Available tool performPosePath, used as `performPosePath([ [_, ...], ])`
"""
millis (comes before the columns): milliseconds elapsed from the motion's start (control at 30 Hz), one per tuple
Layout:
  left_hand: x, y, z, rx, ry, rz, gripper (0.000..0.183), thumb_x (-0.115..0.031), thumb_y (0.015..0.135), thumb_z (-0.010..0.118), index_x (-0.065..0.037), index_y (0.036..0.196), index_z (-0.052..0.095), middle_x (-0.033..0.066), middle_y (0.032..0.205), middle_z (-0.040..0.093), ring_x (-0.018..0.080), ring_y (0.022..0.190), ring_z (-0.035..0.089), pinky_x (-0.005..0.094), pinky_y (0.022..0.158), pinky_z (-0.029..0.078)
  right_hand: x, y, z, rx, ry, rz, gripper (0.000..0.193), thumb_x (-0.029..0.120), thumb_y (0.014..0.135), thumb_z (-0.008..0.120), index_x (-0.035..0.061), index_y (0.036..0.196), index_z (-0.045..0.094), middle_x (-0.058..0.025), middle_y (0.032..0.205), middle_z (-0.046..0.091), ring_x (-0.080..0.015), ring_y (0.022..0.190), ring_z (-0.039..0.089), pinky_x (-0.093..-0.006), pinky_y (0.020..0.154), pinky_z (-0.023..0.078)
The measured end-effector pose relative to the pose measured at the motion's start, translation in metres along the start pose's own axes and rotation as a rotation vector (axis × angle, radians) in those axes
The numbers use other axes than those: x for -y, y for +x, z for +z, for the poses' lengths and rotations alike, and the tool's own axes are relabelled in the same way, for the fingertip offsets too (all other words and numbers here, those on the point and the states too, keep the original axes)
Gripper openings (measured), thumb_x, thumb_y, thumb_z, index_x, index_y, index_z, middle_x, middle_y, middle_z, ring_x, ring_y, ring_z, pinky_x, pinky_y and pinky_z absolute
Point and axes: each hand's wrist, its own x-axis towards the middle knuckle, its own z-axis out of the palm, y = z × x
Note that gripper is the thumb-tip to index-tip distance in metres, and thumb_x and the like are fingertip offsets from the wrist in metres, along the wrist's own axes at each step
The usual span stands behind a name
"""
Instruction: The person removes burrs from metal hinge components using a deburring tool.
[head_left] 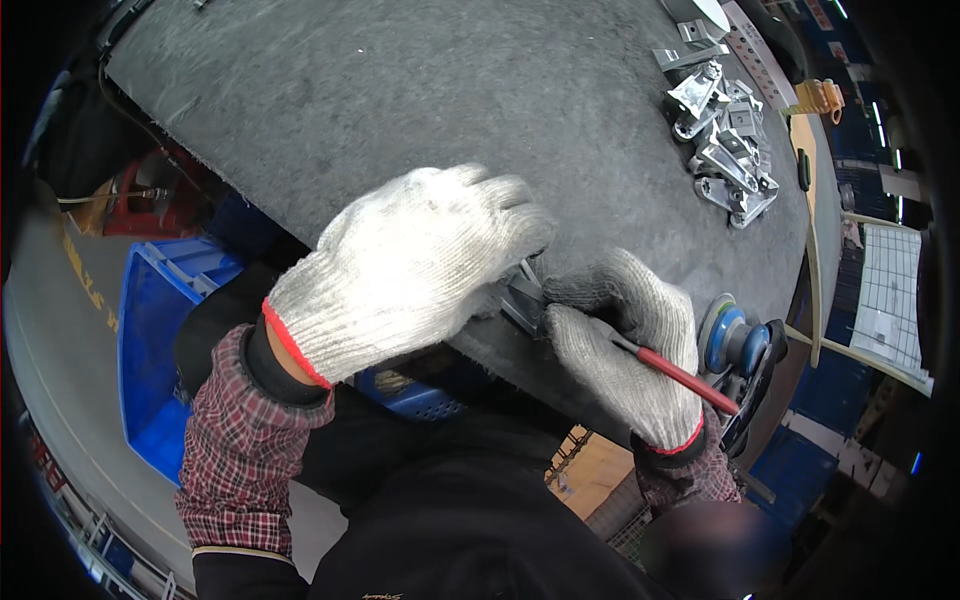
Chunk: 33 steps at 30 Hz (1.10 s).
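- Small grey metal part (522, 300): held between two gloved hands at the near edge of a dark grey workbench (350, 110), partly hidden by fingers.
- Left hand (425, 260): in a white knit glove, fingers curled closed, gripping the part's left end.
- Right hand (635, 340): also gloved, closed around a red-handled tool (688, 380), fingertips beside the part's right end (whether they press on it, I cannot tell). The tool's working end is hidden.
- Handling, as a judgement: this looks like fine work on an edge or recess. A firm left grip, the part braced against the bench, and short, light strokes aimed away from the left fingers would serve best.
- Further out: silvery metal pieces (735, 150) piled at far right; a blue sander (735, 345) just beside the right hand; a blue bin (150, 350) lower left.
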Motion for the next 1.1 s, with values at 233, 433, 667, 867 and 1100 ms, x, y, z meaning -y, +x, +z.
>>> performPosePath([
  [233, 0.003, 0.001, 0.002, -0.029, -0.039, 0.008, 0.049, -0.014, 0.073, 0.095, -0.006, 0.117, 0.076, 0.0083, 0.126, 0.075, 0.0337, 0.12, 0.073, 0.0457, 0.102, 0.062, -0.006, -0.002, 0.008, -0.021, 0.11, -0.036, 0.019, 0.007, 0.1, 0.08, 0.0011, 0.118, 0.078, -0.0116, 0.094, 0.082, -0.0157, 0.084, 0.08, -0.0325, 0.075, 0.062],
  [433, 0.001, 0.004, -0.009, 0.05, -0.005, -0.028, 0.047, -0.008, 0.074, 0.093, -0.006, 0.117, 0.076, 0.0107, 0.123, 0.076, 0.036, 0.12, 0.073, 0.0459, 0.102, 0.062, 0.009, -0.01, -0.003, -0.023, -0.069, -0.099, 0.018, 0.004, 0.102, 0.079, -0.0036, 0.118, 0.076, -0.0116, 0.097, 0.081, -0.0143, 0.085, 0.077, -0.0318, 0.077, 0.063],
  [667, -0.026, -0.077, -0.069, -0.486, -0.131, -0.472, 0.043, -0.002, 0.076, 0.091, -0.002, 0.117, 0.075, 0.0111, 0.115, 0.076, 0.0255, 0.106, 0.076, 0.0395, 0.099, 0.06, -0.047, -0.104, -0.022, -0.358, 0.462, 0.065, 0.012, 0.001, 0.105, 0.077, -0.0051, 0.114, 0.073, -0.0095, 0.092, 0.078, -0.0111, 0.079, 0.072, -0.0293, 0.07, 0.059],
  [867, -0.059, -0.288, -0.138, -0.159, 0.851, -0.869, 0.038, -0.012, 0.079, 0.081, -0.007, 0.115, 0.075, 0.0111, 0.095, 0.069, 0.0245, 0.088, 0.07, 0.04, 0.085, 0.057, -0.131, -0.152, 0.004, -0.647, 0.433, 0.002, 0.014, -0.001, 0.103, 0.076, -0.003, 0.117, 0.072, -0.0121, 0.098, 0.08, -0.0145, 0.082, 0.077, -0.0307, 0.073, 0.064],
  [1100, -0.11, 0.031, -0.033, -0.409, 0.067, -0.51, 0.045, -0.001, 0.097, 0.079, -0.004, 0.141, 0.074, 0.0078, 0.124, 0.08, 0.0169, 0.108, 0.074, 0.0337, 0.099, 0.06, -0.135, -0.143, 0.001, -0.701, 0.224, -0.249, 0.023, -0.001, 0.094, 0.085, 0.0014, 0.116, 0.079, -0.0161, 0.101, 0.083, -0.0257, 0.088, 0.084, -0.035, 0.079, 0.065],
])
